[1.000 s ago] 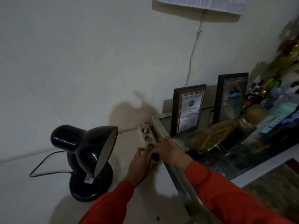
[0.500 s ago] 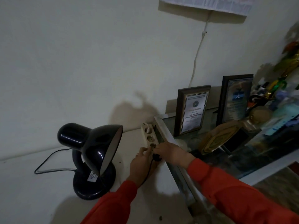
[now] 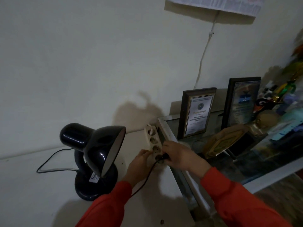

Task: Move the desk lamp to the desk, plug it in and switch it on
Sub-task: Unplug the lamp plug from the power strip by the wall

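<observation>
A black desk lamp (image 3: 96,154) stands unlit on the white desk (image 3: 32,185), its shade tilted to the right. Its thin black cord (image 3: 49,163) loops behind the base and another stretch runs under my left wrist. A beige power strip (image 3: 153,140) lies along the desk's right edge. My right hand (image 3: 178,156) pinches the black plug (image 3: 164,156) at the strip's nearest socket. My left hand (image 3: 139,164) grips the near end of the strip beside it. How deep the plug sits is hidden by my fingers.
A glass-topped cabinet (image 3: 180,176) adjoins the desk on the right, holding two framed certificates (image 3: 196,113), a wooden plaque (image 3: 224,143) and colourful trinkets. A white cable (image 3: 203,58) runs up the wall to a hanging calendar (image 3: 213,4).
The view has drifted slightly, shifting the lamp rightward in frame. My right hand's fingers have closed tighter round the plug at the nearest socket; my left hand stays on the strip.
</observation>
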